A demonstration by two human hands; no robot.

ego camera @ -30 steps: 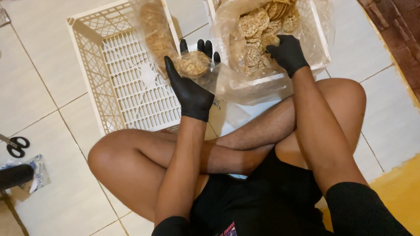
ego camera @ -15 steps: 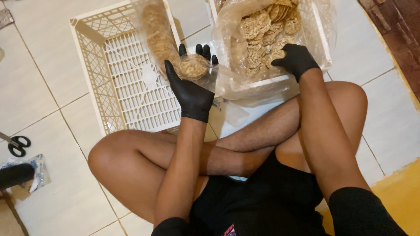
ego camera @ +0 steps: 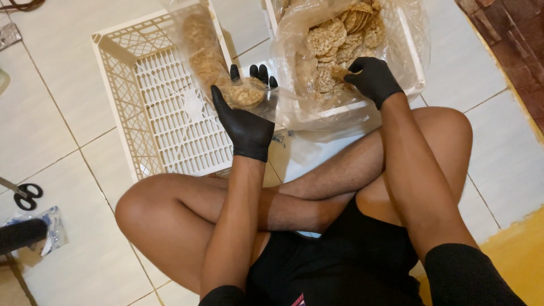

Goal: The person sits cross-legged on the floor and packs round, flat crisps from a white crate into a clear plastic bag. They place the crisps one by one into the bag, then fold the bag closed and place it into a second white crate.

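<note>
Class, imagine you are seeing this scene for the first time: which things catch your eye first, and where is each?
Two black-gloved hands stand out at centre: the left hand holds a narrow clear bag of round crackers over the empty white crate. The right hand pinches a cracker from the heaped bag of crackers at upper right.

Two crates and a person sitting on the floor

The person sat on the floor point(ego camera: 68, 107) with legs crossed. The empty crate point(ego camera: 164, 113) lay in front on the left. The crate of crackers point(ego camera: 362, 45) lay to its right, with a big bag point(ego camera: 408, 39) inside. The left hand point(ego camera: 243, 122) held a narrow bag of crackers point(ego camera: 212, 59) over the empty crate. The right hand point(ego camera: 373, 79) was in the big bag. Scissors point(ego camera: 25, 194) lay far left.
</note>
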